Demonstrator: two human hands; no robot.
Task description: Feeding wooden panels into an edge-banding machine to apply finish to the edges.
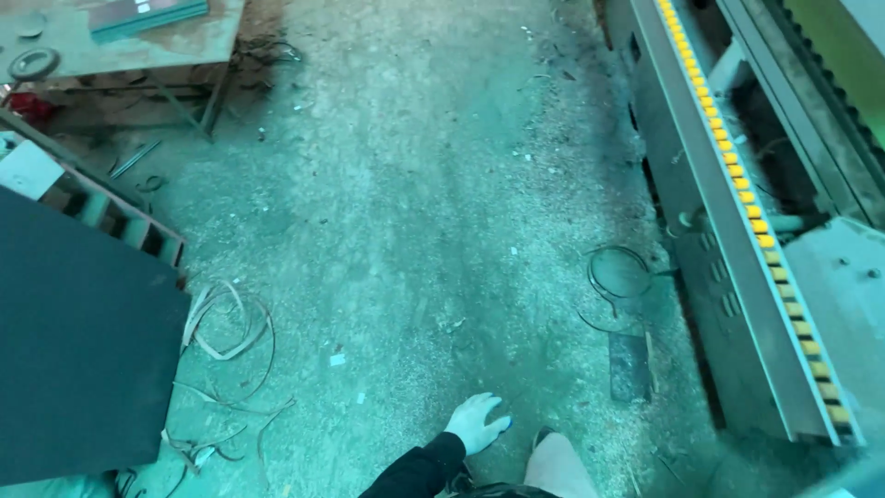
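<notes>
One hand (476, 422) visible at bottom centre, dark sleeve, light glove; which hand it is cannot be told. Fingers loosely spread, holding nothing, hanging above the dusty concrete floor (415, 203). Other hand out of view. Loose strips (226, 323) lie on floor near dark panel (78, 341), left. Long machine (747, 231) along floor's right edge.

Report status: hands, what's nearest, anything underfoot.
One gloved hand visible, empty, fingers spread. Other hand out of view. Loose strapping lies left on the sawdust floor; wire loop beside the machine.
</notes>
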